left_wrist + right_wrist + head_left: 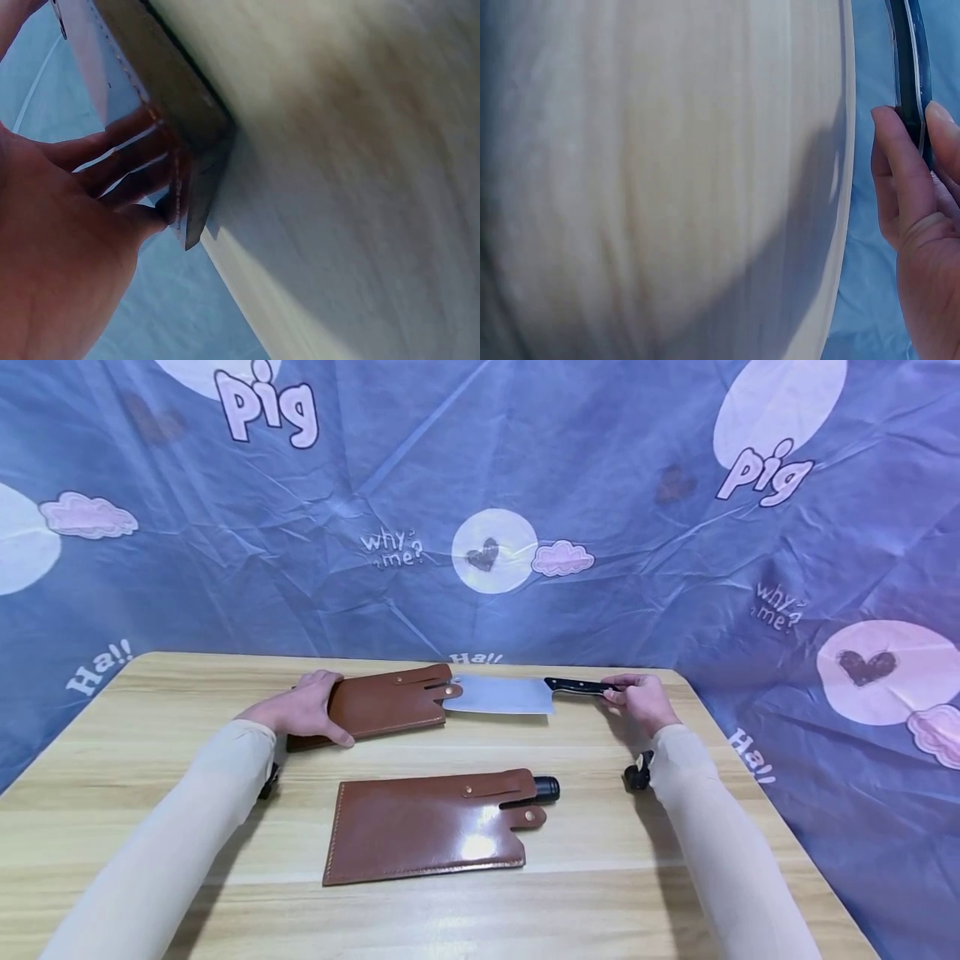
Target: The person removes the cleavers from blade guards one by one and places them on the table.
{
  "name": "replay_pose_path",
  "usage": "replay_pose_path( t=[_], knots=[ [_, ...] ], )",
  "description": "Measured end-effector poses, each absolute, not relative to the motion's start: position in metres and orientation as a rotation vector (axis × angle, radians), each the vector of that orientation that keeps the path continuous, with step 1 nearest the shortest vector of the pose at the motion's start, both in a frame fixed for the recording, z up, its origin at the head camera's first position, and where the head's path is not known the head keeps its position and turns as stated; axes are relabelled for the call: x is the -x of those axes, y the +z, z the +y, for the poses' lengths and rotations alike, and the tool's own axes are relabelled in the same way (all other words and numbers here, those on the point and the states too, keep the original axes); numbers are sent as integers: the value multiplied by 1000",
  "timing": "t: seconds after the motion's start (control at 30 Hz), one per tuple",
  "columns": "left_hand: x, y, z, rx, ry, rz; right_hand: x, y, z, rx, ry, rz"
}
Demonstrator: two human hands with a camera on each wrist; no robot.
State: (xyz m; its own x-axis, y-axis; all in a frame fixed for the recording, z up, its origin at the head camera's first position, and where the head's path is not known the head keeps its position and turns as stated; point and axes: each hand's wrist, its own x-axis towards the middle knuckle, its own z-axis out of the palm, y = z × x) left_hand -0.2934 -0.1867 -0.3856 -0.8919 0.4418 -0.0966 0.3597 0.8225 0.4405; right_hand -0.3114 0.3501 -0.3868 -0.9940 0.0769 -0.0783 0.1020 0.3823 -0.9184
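Note:
A brown leather knife sheath (386, 703) lies at the back of the table. My left hand (306, 705) holds its left end, thumb at the near edge. In the left wrist view, the fingers of the left hand (67, 225) reach against the sheath's stitched end (184, 120). At the sheath's right-hand mouth, beside its snap tab, is a cleaver (501, 695) with a broad bare blade. My right hand (637, 697) pinches the end of its black riveted handle (576, 686). In the right wrist view, thumb and fingers of the right hand (919, 202) close on the dark handle (909, 67).
A second brown sheath (427, 827) lies nearer on the wooden table (562, 910), a black handle end (547, 788) sticking out of it. A blue printed cloth (480, 460) hangs behind the table's back edge and down its right side.

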Motion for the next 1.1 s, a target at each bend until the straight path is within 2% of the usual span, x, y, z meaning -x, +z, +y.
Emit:
replay_pose_path(
  t=[1.1],
  knots=[
    [282, -381, -210, -560, 609, 2821, 300, -382, 377, -168, -1897, 2434]
  ],
)
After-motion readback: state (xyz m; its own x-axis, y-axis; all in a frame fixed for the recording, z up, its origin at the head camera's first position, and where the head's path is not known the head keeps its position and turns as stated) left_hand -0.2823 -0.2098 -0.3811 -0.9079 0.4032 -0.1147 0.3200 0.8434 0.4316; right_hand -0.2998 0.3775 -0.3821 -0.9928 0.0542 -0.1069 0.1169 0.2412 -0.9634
